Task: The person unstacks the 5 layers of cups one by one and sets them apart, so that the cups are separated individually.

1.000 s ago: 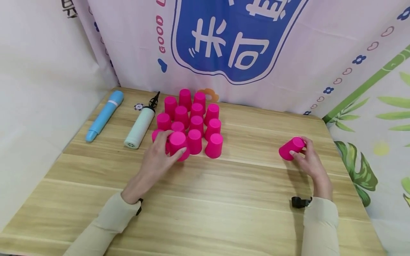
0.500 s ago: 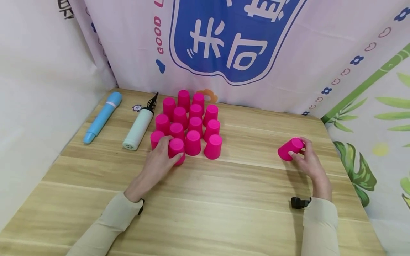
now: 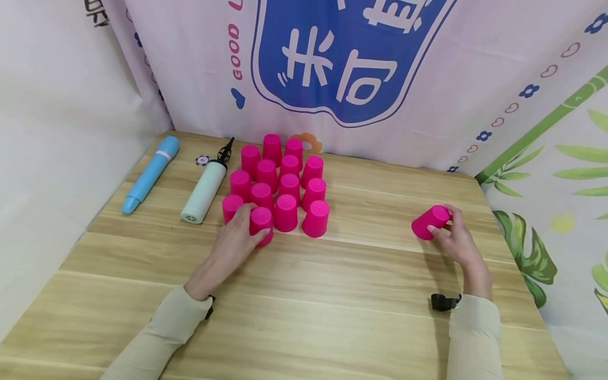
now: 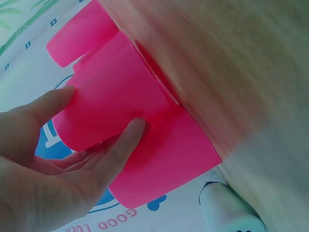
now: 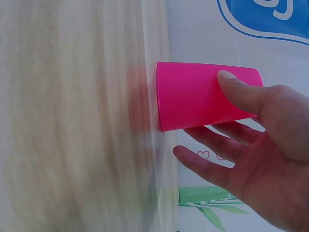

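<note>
My left hand [image 3: 233,240] grips an upside-down pink cup [image 3: 261,219] at the front left of a cluster of matching cups [image 3: 290,187]. In the left wrist view, thumb and fingers hold the sides of this cup [image 4: 113,89], its rim close over the table and another cup [image 4: 161,162] right beside it. Well to the right, my right hand [image 3: 459,240] holds a second pink cup [image 3: 429,221] between thumb and fingers. The right wrist view shows that cup [image 5: 193,96] mouth down, close over the wood, with the lower fingers spread away from it.
Left of the cluster lie a pale green hand pump [image 3: 205,191] with a black nozzle and a blue pump [image 3: 152,174]. A small round chip [image 3: 202,160] is near the nozzle. A printed cloth [image 3: 199,63] hangs behind the wooden table [image 3: 332,306].
My left hand has brought its cup down and slightly nearer, to the front of the cluster, then held nearly still. The right hand keeps its cup in almost the same place.
</note>
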Tool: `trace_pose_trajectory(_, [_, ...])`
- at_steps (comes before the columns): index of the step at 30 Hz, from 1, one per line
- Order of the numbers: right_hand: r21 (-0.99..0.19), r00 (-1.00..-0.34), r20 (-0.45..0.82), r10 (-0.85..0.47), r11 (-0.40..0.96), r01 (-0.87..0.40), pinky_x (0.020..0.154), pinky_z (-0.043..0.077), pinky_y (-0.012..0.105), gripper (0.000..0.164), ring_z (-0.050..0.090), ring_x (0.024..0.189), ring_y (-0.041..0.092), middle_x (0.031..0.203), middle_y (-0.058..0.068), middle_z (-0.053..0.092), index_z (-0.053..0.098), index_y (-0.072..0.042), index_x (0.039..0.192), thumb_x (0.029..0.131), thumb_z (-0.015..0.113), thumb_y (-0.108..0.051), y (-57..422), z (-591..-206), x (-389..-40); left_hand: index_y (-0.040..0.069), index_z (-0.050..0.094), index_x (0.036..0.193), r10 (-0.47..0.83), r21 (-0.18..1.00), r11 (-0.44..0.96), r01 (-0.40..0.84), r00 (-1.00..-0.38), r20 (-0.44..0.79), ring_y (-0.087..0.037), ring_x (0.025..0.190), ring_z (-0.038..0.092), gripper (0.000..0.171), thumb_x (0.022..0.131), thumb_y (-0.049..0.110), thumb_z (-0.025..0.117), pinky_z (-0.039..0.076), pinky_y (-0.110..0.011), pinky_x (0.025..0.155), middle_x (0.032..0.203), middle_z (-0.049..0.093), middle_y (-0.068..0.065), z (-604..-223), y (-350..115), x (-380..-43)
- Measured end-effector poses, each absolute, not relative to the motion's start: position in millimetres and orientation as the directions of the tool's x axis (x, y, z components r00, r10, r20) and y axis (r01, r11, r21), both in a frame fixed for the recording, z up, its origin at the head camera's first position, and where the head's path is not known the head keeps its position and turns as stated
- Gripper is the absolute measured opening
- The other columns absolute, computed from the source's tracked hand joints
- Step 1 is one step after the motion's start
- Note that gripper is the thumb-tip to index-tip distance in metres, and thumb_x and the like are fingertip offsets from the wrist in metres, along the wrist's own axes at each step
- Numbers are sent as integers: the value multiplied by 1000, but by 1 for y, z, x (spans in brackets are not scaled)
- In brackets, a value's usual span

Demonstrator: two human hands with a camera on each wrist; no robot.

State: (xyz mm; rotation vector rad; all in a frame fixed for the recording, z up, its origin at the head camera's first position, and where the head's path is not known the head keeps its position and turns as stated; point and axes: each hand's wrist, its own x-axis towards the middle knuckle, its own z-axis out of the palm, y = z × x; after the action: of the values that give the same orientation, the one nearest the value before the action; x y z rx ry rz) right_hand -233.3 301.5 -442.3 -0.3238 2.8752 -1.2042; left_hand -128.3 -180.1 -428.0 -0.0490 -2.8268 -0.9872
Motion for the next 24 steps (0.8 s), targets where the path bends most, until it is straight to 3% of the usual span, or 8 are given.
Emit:
trace_pose_trajectory(6, [-713, -978, 80, -192, 675, -191, 96, 39, 63, 67, 45, 115, 57, 131, 39, 38, 13, 5, 145, 96, 56, -8, 300, -443, -232, -6, 39, 130, -12, 615, 784, 87, -988, 156, -33, 101, 55, 58, 88, 18, 71, 52, -48, 87, 119, 52, -21, -428, -182, -128])
trace_pose_trajectory(14, [-701, -986, 132, -100, 695, -164, 92, 45, 57, 70, 52, 112, 49, 129, 36, 45, 16, 4, 146, 97, 58, -24, 294, -433, -228, -4, 39, 130, 9, 630, 768, 111, -987, 163, -31, 103, 54, 60, 86, 17, 74, 52, -47, 88, 119, 52, -19, -431, -183, -126])
trace_pose_trajectory(18, [-689, -973, 221, -72, 694, -208, 89, 53, 34, 71, 56, 107, 39, 125, 28, 52, 23, 0, 145, 93, 63, -29, 274, -412, -219, -3, 38, 132, 6, 640, 761, 106, -988, 157, -32, 106, 54, 63, 86, 17, 74, 51, -49, 90, 123, 52, -19, -432, -184, -125])
trace_pose_trajectory(21, [-689, -947, 305, -105, 663, -295, 82, 50, 14, 69, 60, 103, 34, 121, 23, 56, 30, -1, 142, 90, 69, -24, 245, -394, -208, -3, 37, 133, 7, 640, 760, 108, -987, 158, -33, 109, 53, 63, 86, 17, 74, 50, -50, 91, 124, 51, -20, -431, -185, -125])
trace_pose_trajectory(24, [-685, -901, 397, -174, 597, -417, 81, 49, 12, 67, 62, 99, 30, 117, 19, 59, 36, -1, 139, 85, 74, -14, 211, -380, -195, -3, 37, 134, 4, 642, 759, 111, -986, 166, -34, 110, 53, 64, 86, 17, 74, 49, -50, 92, 124, 51, -21, -431, -186, -124])
